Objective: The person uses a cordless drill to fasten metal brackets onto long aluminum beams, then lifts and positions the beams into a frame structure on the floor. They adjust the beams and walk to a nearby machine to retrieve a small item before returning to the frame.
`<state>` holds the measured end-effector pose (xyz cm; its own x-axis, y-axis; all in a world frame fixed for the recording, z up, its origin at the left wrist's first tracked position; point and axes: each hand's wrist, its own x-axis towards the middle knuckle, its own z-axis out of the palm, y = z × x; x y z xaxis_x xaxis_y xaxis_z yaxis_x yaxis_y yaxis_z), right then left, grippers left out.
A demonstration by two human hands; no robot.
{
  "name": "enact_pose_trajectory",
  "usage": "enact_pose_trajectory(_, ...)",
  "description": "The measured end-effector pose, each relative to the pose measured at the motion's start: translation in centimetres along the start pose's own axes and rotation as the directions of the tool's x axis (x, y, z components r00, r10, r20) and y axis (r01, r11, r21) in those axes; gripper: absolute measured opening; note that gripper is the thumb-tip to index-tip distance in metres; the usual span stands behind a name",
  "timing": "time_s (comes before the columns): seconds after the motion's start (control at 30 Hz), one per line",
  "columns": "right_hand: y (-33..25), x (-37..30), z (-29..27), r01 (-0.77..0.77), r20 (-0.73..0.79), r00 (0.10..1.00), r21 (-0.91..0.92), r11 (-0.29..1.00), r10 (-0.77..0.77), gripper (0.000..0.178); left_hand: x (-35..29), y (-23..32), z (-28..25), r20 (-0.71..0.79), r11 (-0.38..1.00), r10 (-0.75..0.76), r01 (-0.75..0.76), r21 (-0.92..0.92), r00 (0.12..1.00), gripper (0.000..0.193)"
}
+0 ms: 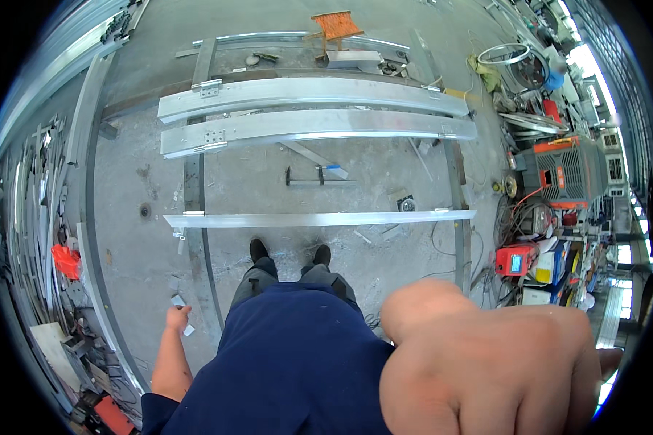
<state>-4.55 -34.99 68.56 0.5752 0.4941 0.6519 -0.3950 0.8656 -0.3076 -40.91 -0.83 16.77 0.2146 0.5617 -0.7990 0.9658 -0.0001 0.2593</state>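
My left hand (178,317) hangs low at my left side, closed around a small flat silvery piece (178,301); light metal shows on both sides of the fist, but its exact kind is unclear. My right hand (486,362) is raised very close to the camera, its fingers curled under. Whatever it may hold is hidden behind the back of the hand. In front of my feet a narrow silvery metal bar (319,220) lies across two steel rails, with small hinges (194,214) near its ends. Farther off lie two wider metal beams (319,130), also with hinges (210,88).
An F-clamp (321,181) lies on the floor between the bars. Long metal profiles (33,217) are stacked at the left, near a red bag (66,261). Machines, cables and a red box (515,259) crowd the right. An orange stool (337,26) stands at the far end.
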Motion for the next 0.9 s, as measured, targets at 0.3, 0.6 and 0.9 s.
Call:
enact_pose_trajectory(0.3, -7.1, -10.5, -10.2, -0.409, -0.302, 0.908, -0.488, 0.771, 0.290, 0.015, -1.8, 7.7, 1.7, -0.016, 0.995, 0.068, -0.066, 0.077, 0.998, 0.040)
enact_pose_trajectory(0.6, -6.5, -51.4, -23.4, -0.981, -0.957, 0.074, -0.120, -0.149, 0.282, 0.067, -6.4, 12.2, 7.1, 0.190, 0.876, 0.131, -0.204, 0.437, 0.973, 0.041)
enact_pose_trajectory(0.9, -16.0, -55.7, -22.6, -0.539, -0.977, -0.165, -0.024, 0.842, -0.134, 0.043, -8.0, 26.3, 10.4, 0.152, 0.790, 0.206, -0.255, 0.557, 0.967, 0.043)
